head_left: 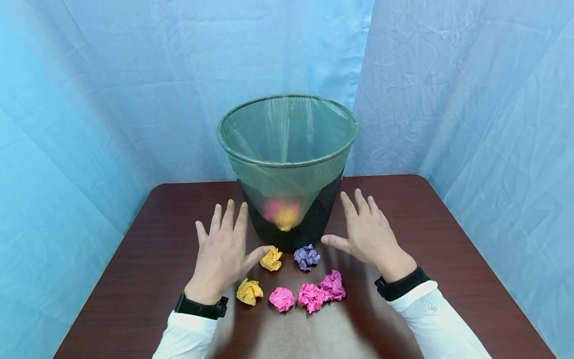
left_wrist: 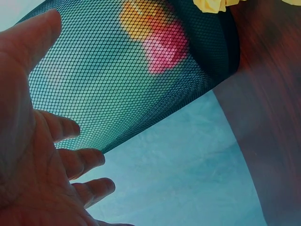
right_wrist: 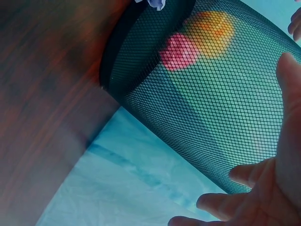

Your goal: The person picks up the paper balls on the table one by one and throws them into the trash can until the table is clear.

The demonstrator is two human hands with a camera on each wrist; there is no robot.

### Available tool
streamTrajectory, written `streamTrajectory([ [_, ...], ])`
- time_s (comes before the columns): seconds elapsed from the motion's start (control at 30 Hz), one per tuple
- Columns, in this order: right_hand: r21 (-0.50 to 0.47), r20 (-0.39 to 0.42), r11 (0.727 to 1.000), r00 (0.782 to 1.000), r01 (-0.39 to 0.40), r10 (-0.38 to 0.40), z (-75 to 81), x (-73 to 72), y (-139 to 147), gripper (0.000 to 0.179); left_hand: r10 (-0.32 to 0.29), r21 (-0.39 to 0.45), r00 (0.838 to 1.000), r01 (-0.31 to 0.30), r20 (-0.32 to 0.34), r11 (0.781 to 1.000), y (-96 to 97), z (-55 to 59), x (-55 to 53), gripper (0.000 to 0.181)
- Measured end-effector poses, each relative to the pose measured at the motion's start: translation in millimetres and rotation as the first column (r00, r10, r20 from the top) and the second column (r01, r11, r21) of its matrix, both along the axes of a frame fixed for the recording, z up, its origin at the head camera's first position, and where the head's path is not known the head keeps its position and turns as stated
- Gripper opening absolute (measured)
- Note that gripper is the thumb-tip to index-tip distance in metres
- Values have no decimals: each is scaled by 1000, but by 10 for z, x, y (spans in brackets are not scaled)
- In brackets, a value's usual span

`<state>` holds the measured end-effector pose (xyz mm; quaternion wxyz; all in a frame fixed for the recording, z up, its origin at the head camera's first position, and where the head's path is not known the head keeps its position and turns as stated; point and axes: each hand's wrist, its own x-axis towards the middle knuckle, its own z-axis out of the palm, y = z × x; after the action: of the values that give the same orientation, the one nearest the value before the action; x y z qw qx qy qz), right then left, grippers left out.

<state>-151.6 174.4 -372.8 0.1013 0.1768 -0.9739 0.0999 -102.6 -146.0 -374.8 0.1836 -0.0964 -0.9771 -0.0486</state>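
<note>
A black mesh wastebasket (head_left: 287,239) lined with a greenish clear bag (head_left: 287,129) stands upright on the table, with pink and yellow crumpled paper balls (head_left: 287,217) low inside the liner. My left hand (head_left: 221,257) is held out at its left front, fingers spread, thumb tip overlapping a yellow paper ball (head_left: 271,259) in the head view. On the other side, my right hand (head_left: 369,234) has its fingers extended and thumb pointing at the basket. Neither holds anything. Between them lie a purple ball (head_left: 307,257), another yellow one (head_left: 249,291), two pink ones (head_left: 282,299) and a magenta one (head_left: 333,285).
The dark brown wooden table (head_left: 148,269) has rounded far corners. Pale blue cloth (head_left: 134,99) hangs behind it and along both sides. A black band (head_left: 202,306) circles each wrist over white sleeves.
</note>
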Motion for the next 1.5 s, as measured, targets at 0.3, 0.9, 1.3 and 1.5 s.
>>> streamTrajectory([
  [0.3,1,42,1000,999,-20,20,-57,64,21,117,-5,4,1000,5,2,1000,16,-51,13,109],
  [0.9,-5,161,997,984,-74,74,-172,179,-10,124,7,-5,1000,-6,16,1000,47,-139,29,109],
  [1.3,4,223,993,968,-118,114,-234,247,-48,124,-1,-4,1000,1,27,1000,49,-174,40,107],
  [1.5,23,287,992,951,-126,114,-239,290,-76,117,3,-13,999,-2,39,1000,52,-198,43,108],
])
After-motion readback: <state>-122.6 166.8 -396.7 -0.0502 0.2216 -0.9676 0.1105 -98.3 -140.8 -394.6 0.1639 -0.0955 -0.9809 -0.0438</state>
